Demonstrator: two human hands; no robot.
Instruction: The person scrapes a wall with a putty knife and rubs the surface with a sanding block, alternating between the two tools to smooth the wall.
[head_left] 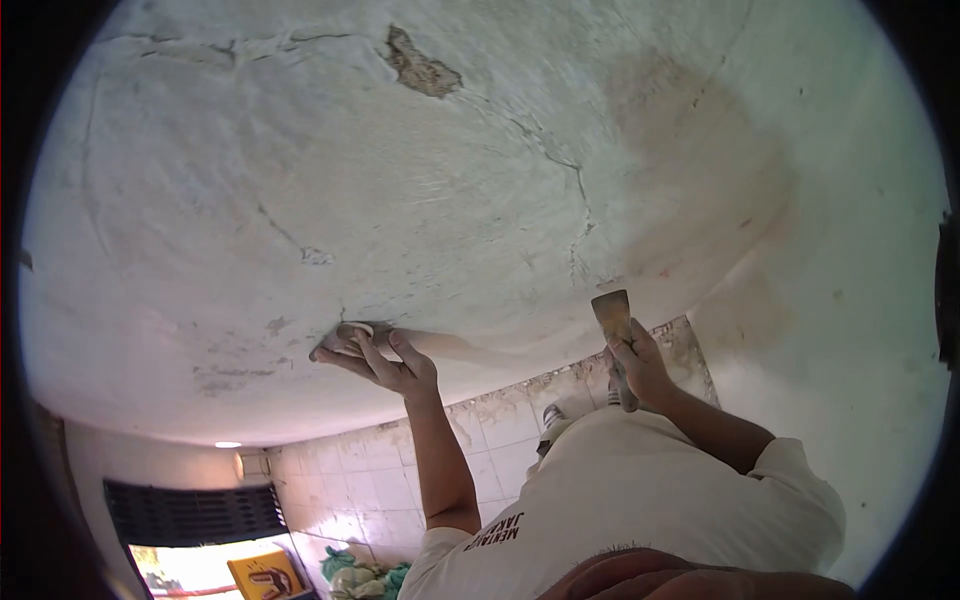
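Note:
In the head view my left hand is raised against the cracked, pale plaster wall. Between its fingers and the wall sits a small rounded, greyish-white piece; its kind is not clear. My right hand is closed around the handle of a putty knife, whose flat, stained metal blade points toward the wall. The blade appears apart from the plaster. Cracks run down the wall, and one patch of broken plaster exposes rough brown material.
A brownish stain spreads over the wall at the right. Below lies a tiled floor with debris along the wall's foot. Green and white bags and a yellow box are at the lower left, near a dark slatted panel.

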